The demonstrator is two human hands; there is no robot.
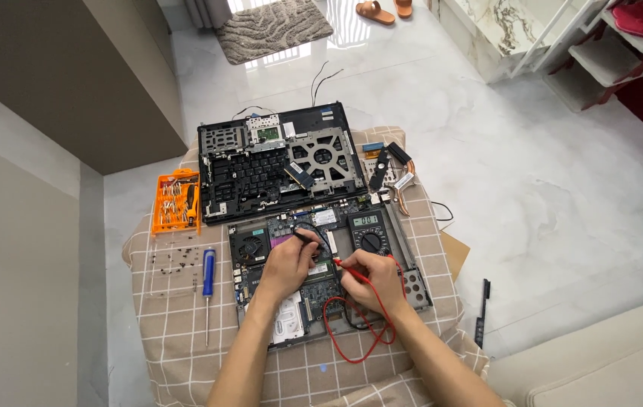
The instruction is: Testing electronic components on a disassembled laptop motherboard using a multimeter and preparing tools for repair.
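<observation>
Table [178, 362], one, under a checked cloth; its near edge is cut off by the frame.

Laptop base [321, 279], one, opened, circuit board exposed, at the centre of the table. Fan at its 10 o'clock corner; silver drive at its 7 o'clock corner, partly hidden by the left forearm.

Laptop cover [280, 162], one, black, inner side up, at 12 o'clock from the base and touching it.

Hands, two. Left hand [287, 264] pinches the black probe [305, 239] between fingertips, over the middle of the board. Right hand [370, 279] is closed around the red probe [342, 265], just beside the left.

Meter [367, 231], one, dark, with a lit screen and a dial, on the base at 1 o'clock from the hands.

Bit case [176, 202], one, orange, open, at 9 o'clock from the cover.

Screwdriver [208, 283], one, blue handle; long axis runs 12 to 6 o'clock, tip toward 6.

Probes, two. Black probe points toward 10 o'clock; red probe toward 9 o'clock. Both tips are too small to place on the board. The red lead [351, 343] loops toward 6 o'clock.

Screws [174, 256], many, loose, too small to count, at 9 o'clock from the screwdriver.
</observation>
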